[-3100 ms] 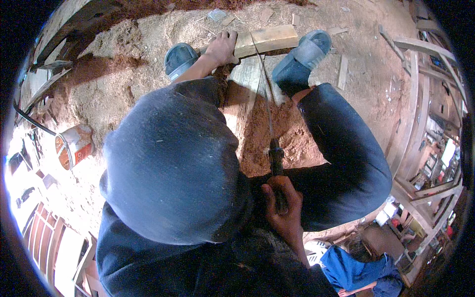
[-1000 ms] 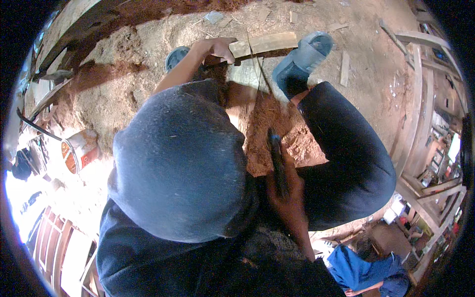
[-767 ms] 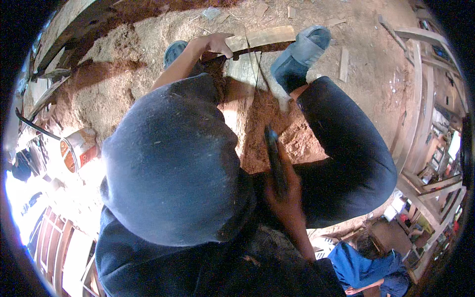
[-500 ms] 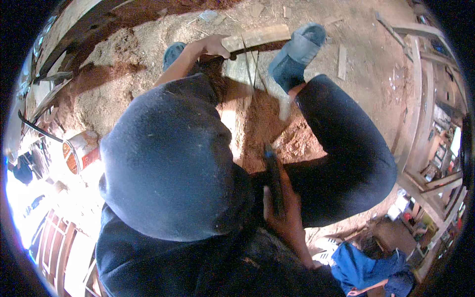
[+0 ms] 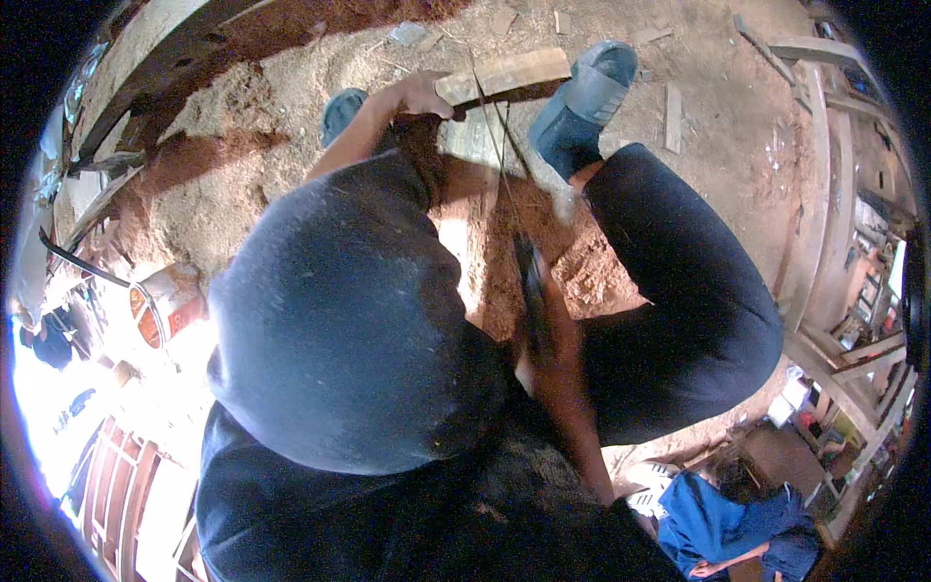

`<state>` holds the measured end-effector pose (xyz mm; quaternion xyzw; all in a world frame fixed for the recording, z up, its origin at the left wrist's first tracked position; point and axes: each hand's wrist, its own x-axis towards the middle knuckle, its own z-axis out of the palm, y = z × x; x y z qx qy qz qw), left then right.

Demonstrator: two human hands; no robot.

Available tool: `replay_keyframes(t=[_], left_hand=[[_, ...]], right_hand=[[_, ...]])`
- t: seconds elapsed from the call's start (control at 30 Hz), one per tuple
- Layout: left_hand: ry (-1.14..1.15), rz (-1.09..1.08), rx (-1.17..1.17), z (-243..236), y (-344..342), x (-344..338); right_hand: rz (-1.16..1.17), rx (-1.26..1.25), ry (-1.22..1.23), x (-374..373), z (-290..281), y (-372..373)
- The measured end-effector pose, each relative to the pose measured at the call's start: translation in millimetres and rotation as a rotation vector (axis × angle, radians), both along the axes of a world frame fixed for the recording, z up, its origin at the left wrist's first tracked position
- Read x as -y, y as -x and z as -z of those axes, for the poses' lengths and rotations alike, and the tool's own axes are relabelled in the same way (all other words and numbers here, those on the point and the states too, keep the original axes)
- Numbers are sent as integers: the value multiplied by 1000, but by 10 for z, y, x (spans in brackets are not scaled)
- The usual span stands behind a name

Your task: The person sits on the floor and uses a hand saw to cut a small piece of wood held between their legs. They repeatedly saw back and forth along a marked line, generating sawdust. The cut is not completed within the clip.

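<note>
A short pale wooden board (image 5: pixel 529 70) lies crosswise between my feet, at the far end of a light wooden piece (image 5: pixel 475 136) that runs toward me. My left hand (image 5: pixel 417 94) is closed over the board's left end. A long narrow handsaw (image 5: pixel 501 160) crosses the board and reaches past its far edge. My right hand (image 5: pixel 551 359), smeared by motion, grips the saw's dark handle between my legs. My shadow covers part of the lower wood, and the cutting line is too small to make out.
My sandalled feet flank the board, the right sandal (image 5: pixel 599 82) close to its right end. Reddish sawdust (image 5: pixel 596 267) lies under my legs. A bucket (image 5: pixel 170 306) stands at left, timber frames (image 5: pixel 819 194) at right. Another person in blue (image 5: pixel 722 524) sits at lower right.
My right hand has pushed the saw forward, away from my body, and its tip now extends farther past the board. My left hand stays on the board.
</note>
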<state>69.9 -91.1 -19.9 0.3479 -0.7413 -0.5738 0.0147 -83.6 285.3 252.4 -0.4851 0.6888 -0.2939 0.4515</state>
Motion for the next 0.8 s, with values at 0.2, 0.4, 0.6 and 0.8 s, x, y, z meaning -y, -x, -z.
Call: replay_keyframes(t=[0.2,0.4,0.6,0.8], left_hand=[[52,23,152,-162,19,-75],[78,23,160,-33,-25,-65],[123,31,195,-2,23,-21],[157,21,232,-159,4,-38]], right_hand=[[113,97,-366,-28,-79,-65],[-10,-83,-72,-64,49,-20],[36,13,-129,-69,199,0],[-169,-292,-93,-130,98,29]])
